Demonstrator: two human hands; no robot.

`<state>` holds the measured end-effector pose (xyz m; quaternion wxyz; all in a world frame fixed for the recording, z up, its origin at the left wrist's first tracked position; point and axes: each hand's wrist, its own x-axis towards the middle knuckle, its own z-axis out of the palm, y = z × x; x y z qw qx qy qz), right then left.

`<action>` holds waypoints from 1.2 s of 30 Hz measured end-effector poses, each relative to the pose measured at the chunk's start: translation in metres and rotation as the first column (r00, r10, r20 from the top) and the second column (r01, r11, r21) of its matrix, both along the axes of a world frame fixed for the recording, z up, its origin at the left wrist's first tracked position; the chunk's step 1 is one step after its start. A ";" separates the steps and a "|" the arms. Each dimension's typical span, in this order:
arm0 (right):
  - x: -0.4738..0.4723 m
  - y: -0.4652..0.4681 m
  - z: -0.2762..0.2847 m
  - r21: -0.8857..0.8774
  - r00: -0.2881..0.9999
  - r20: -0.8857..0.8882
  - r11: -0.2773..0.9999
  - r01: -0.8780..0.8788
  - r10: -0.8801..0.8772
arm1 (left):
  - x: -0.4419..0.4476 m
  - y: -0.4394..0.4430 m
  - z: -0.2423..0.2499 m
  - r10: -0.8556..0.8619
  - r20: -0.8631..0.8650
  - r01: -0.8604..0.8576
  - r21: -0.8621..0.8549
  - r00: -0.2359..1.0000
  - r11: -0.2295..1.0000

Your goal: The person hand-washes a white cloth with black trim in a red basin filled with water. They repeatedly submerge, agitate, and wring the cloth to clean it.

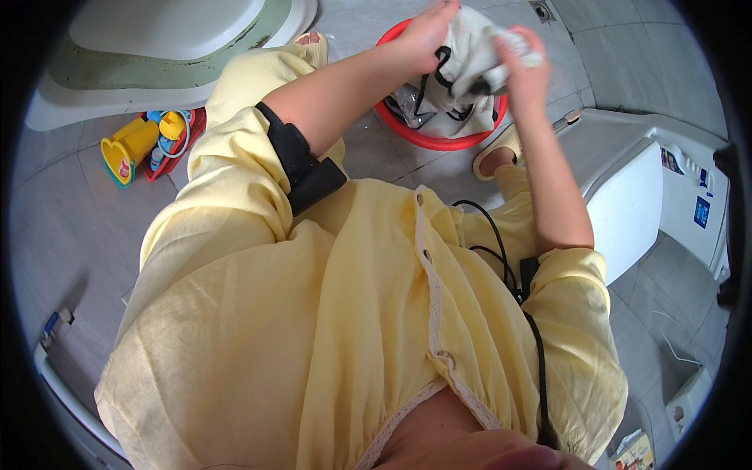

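Observation:
A white cloth garment with black trim is bunched between both hands above a red plastic basin. My left hand grips its left side near the top edge of the view; some fingers are hidden behind the cloth. On the other side, my right hand is closed around a bunched end of the cloth. Lower folds hang into the basin, where more white and dark fabric lies beside something clear and shiny. The basin rests on the grey tiled floor between my feet, which wear pale yellow slippers.
At upper left stands a white and green tub, with yellow toy buckets and a red toy container beside it. A white plastic unit stands at right, with a brush on its edge. A floor drain lies beyond the basin.

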<state>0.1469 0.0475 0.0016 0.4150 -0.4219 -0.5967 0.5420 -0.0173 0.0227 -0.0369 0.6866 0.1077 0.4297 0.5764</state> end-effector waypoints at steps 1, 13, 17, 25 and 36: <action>-0.007 -0.017 -0.002 0.124 0.974 0.190 0.981 -0.149 0.124 | 0.007 -0.003 0.001 0.049 0.118 -0.045 -0.036 0.992 0.998; 0.003 0.006 -0.021 0.513 0.920 0.391 0.828 -0.226 0.009 | 0.034 -0.006 0.015 -0.127 0.129 0.136 -0.064 0.984 0.989; 0.007 0.016 -0.034 0.441 0.855 0.505 0.816 -0.373 0.118 | 0.001 0.000 0.022 -0.361 -0.405 0.495 0.302 0.840 0.815; 0.042 0.004 -0.120 0.116 0.440 0.880 0.818 -0.564 0.179 | -0.048 -0.013 0.039 -0.312 -0.162 0.347 0.289 0.936 0.892; 0.015 -0.016 -0.180 0.287 0.703 0.690 0.826 -0.485 0.173 | -0.071 -0.030 0.054 0.045 -0.214 -0.008 0.170 0.976 0.985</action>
